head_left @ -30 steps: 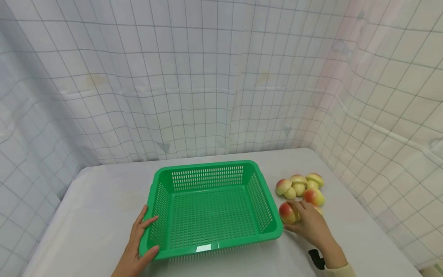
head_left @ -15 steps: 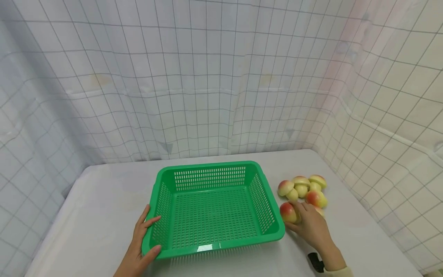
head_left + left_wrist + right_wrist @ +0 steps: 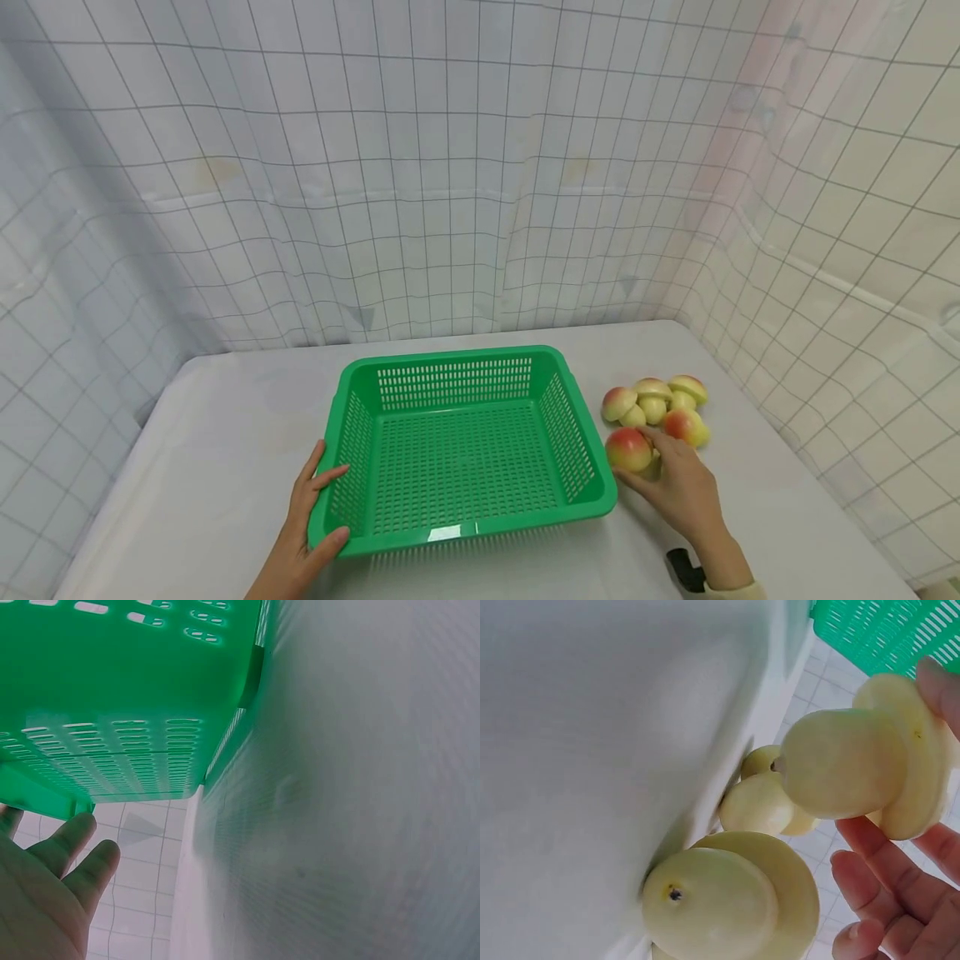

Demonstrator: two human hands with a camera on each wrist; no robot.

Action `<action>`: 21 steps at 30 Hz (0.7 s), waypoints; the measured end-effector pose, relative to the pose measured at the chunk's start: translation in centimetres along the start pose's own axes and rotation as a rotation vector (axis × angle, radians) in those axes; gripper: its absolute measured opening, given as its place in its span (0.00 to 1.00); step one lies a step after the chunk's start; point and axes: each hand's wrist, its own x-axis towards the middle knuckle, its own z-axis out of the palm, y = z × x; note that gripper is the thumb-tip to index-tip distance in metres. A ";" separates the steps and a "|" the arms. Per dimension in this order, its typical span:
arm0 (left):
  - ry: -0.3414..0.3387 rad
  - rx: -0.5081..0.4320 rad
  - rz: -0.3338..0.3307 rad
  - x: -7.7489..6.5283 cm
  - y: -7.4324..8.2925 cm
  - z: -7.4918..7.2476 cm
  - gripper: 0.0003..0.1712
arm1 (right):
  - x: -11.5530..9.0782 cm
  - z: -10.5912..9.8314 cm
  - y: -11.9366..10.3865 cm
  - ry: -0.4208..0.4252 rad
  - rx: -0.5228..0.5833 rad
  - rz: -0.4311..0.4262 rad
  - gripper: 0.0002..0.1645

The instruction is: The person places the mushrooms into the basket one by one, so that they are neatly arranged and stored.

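Observation:
My left hand [image 3: 296,533] grips the left rim of a green plastic basket [image 3: 465,533], thumb over the near corner and fingers along the side. In the left wrist view its fingers [image 3: 94,874] lie against the basket's outer wall [image 3: 112,697]. My right hand [image 3: 678,483] pinches a mushroom [image 3: 628,450] by its red-and-yellow cap, just off the basket's right side. Seen from the right wrist, this mushroom's pale stem [image 3: 844,761] points away from the fingers and is off the table. Another mushroom [image 3: 712,900] lies below it.
Several more red-and-yellow mushrooms [image 3: 652,400] sit in a cluster right of the basket, one [image 3: 684,427] just beyond my right hand. A black curved object [image 3: 684,571] is beside my right wrist. Grid-patterned curtains [image 3: 450,167] surround the white table [image 3: 225,433].
My right hand has raised the mushroom slightly from the table, and its cap has turned a little. The left hand keeps its hold on the basket, which has not moved on the table.

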 end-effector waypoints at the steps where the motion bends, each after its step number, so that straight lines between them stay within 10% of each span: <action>1: -0.001 0.000 -0.002 0.0 0.0 0.0 0.35 | 0.0 0.0 0.0 0.014 0.000 0.001 0.42; 21: 0.008 0.053 0.011 -0.3 0.0 0.1 0.36 | 1.0 -2.1 -2.0 0.269 0.037 0.159 0.38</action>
